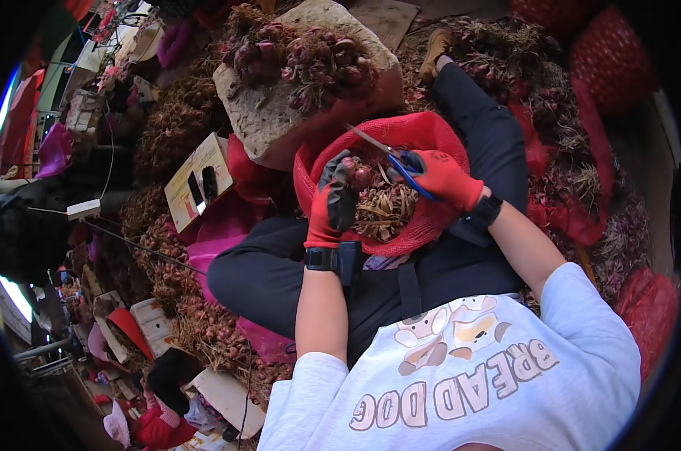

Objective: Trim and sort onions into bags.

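My left hand (333,200), in a red and black work glove, is closed around a small bunch of shallots (359,174). Gloved the same way, my right hand (439,179) grips scissors with blue handles (406,174). Their blades are apart from the shallots and point up and to the left. Both hands are above a red mesh bag (430,128) standing open between my legs. Dry stem clippings (382,210) lie inside it, along with a few shallots partly hidden by my left hand.
A stone block (254,124) just ahead carries bundles of shallots (329,71). To its left, a box (181,197) holds two phones. Shallot heaps (205,327) spread on the left, more lie on the right. Red mesh sacks (611,60) stand far right. Another person (160,425) is at lower left.
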Available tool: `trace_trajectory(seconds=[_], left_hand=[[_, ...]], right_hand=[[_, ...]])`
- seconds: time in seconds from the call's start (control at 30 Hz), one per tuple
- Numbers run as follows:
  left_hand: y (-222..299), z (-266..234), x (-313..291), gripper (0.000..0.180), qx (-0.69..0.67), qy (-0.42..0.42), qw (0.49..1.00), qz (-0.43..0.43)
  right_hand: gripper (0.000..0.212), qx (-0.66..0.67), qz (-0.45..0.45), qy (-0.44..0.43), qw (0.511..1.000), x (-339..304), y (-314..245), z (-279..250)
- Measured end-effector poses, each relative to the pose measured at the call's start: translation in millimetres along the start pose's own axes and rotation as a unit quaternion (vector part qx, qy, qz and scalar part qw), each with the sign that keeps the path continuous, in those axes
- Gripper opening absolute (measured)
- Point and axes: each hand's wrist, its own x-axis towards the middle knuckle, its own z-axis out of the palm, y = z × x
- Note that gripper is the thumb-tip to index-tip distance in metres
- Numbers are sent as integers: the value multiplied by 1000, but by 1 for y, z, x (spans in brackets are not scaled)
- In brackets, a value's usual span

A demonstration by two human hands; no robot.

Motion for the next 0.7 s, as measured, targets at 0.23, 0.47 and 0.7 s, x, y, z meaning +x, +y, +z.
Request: trace_trajectory(seconds=[0.23,0.47,0.7], left_hand=[[-4,-8,1,36,-585,-25,798,-140],[8,-4,2,46,-719,-34,657,-226],[3,-4,2,49,-688,-26,675,-266]], right_hand=[[27,-186,-44,-6,981,-30,-9,-28],[28,-177,-19,-33,983,-32,-12,-31],[26,-218,-58,-17,974,-30,-3,-26]])
